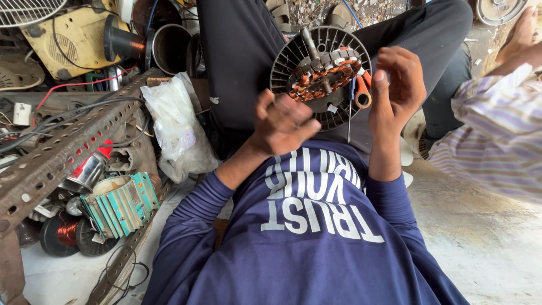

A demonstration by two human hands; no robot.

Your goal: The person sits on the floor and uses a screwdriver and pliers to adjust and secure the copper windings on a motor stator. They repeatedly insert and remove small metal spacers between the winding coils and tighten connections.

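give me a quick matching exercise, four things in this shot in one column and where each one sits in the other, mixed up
Things:
1. fan motor stator
2. orange-handled tool
3. white plastic bag
4. copper wire spool

Places:
A. on the floor at lower left, under the metal rack
B. on the person's lap, between the left hand and the right hand
C. against the stator, beside the right hand
D. leaning by the perforated metal rack

Pairs: 1-B, 2-C, 3-D, 4-A

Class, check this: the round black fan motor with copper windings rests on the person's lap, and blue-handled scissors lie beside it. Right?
Not quite. The head view shows orange-handled scissors, not blue, beside the round black fan motor with copper windings, which rests on the lap.
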